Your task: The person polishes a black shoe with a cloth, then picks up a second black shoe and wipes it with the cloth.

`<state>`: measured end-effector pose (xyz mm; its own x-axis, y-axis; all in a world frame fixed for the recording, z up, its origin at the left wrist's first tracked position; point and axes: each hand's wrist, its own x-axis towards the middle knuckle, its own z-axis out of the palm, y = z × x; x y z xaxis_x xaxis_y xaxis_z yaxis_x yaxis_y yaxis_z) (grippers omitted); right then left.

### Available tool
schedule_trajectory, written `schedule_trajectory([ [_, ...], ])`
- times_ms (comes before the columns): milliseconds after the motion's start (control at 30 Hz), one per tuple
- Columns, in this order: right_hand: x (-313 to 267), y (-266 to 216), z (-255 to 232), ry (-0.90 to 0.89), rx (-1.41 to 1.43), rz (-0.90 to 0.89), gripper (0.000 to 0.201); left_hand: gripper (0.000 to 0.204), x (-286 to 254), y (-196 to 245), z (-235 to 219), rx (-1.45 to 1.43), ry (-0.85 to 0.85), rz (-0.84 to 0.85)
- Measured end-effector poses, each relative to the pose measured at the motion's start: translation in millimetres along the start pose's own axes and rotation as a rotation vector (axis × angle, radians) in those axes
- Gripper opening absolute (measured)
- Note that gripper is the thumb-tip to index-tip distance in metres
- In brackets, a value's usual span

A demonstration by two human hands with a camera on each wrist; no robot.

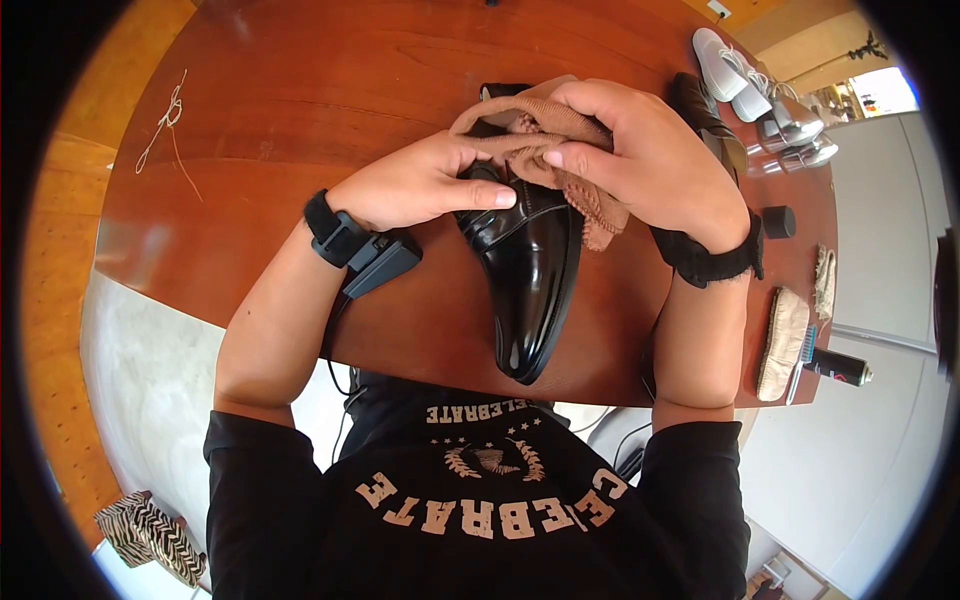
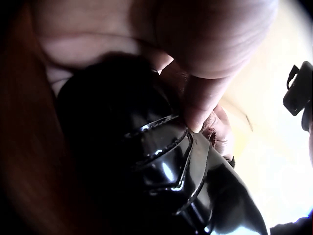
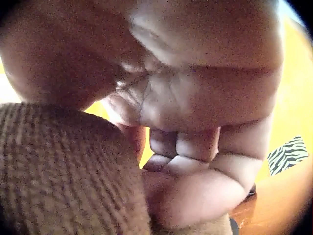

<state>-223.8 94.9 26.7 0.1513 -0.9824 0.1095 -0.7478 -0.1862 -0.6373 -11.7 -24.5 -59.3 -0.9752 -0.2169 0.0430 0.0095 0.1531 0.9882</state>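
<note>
A glossy black shoe (image 1: 525, 280) points its toe at the person in the head view. The left hand (image 1: 425, 185) grips it near its opening, thumb on the upper; the left wrist view shows this thumb (image 2: 203, 98) pressed against the shoe's straps (image 2: 166, 166). Above the opening, the right hand (image 1: 650, 150) holds a bunched brown cloth (image 1: 595, 205), its thumb laid over the folds. In the right wrist view the ribbed cloth (image 3: 68, 171) lies beside curled fingers (image 3: 205, 196). The cloth and hands hide the shoe's heel end.
White sneakers (image 1: 720, 65) and other shoes stand at the table's (image 1: 300, 80) right side. Near the right edge are a dark round tin (image 1: 779, 222), a beige pad (image 1: 783, 340), a brush (image 1: 809, 343) and a black can (image 1: 842, 367). String (image 1: 165, 125) lies at left.
</note>
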Motion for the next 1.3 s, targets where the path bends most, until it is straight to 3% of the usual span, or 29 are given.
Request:
schedule_trajectory([
  [267, -2, 2, -10, 0.125, 0.023, 0.108, 0.027, 0.022, 2, 0, -3, -0.215, 0.031, -0.126],
  [433, 0, 10, -7, 0.394, 0.057, 0.136, 0.026, 0.02, 3, -6, -3, -0.343, 0.057, -0.147],
  [533, 2, 11, -3, 0.267, -0.173, 0.03, 0.025, 0.023, 3, -9, 2, -0.457, 0.124, -0.15],
  [700, 7, 10, 1, 0.102, -0.125, -0.021, 0.024, 0.035, 5, -13, 3, -0.434, 0.122, -0.138],
  [800, 4, 5, -4, -0.016, -0.056, -0.091, 0.021, 0.032, 3, -1, 13, -0.503, 0.222, -0.109],
  [900, -2, -4, -7, -0.139, 0.004, -0.139, 0.021, 0.035, 4, -7, 11, -0.518, 0.174, -0.073],
  [1000, -1, 0, -9, -0.14, -0.018, -0.216, 0.022, 0.035, 5, -8, 15, -0.535, 0.229, -0.094],
  [1100, -1, 7, -2, -0.075, 0.12, -0.107, 0.023, 0.035, 4, 1, 17, -0.497, 0.243, -0.086],
  [1233, 3, 5, -5, 0.007, -0.084, 0.111, 0.022, 0.05, 7, -9, 9, -0.484, 0.142, -0.185],
  [1300, 2, 4, -5, 0.031, -0.139, 0.092, 0.021, 0.049, 8, -12, 10, -0.452, 0.131, -0.148],
])
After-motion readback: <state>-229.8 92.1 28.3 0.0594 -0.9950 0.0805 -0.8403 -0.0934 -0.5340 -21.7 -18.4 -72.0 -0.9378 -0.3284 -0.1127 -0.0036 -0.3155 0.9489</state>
